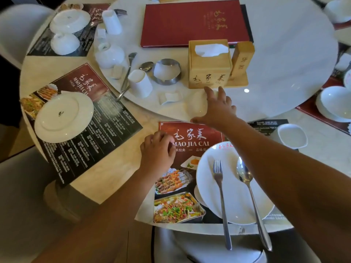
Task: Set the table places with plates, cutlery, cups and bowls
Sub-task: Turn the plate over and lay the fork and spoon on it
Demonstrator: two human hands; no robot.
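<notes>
My right hand (216, 108) reaches forward with its fingers spread over an upturned white bowl (196, 103) on the turntable's near edge; it touches the bowl's right side. My left hand (157, 147) rests with curled fingers on the red placemat (190, 138) in front of me and holds nothing. On that mat lies a white plate (231, 198) with a fork (220, 188) and a spoon (247, 186) across it. A small white cup (292, 135) stands to the plate's upper right. An upturned plate (62, 116) sits on the left placemat.
The turntable (275, 73) carries a wooden tissue box (209, 63), a toothpick holder (242, 57), a steel ashtray (167, 72), an upturned cup (140, 83), loose spoons, chopstick rests (171, 97) and a red menu (195, 21). Stacked bowls (68, 31) stand far left, more bowls (336, 103) at the right.
</notes>
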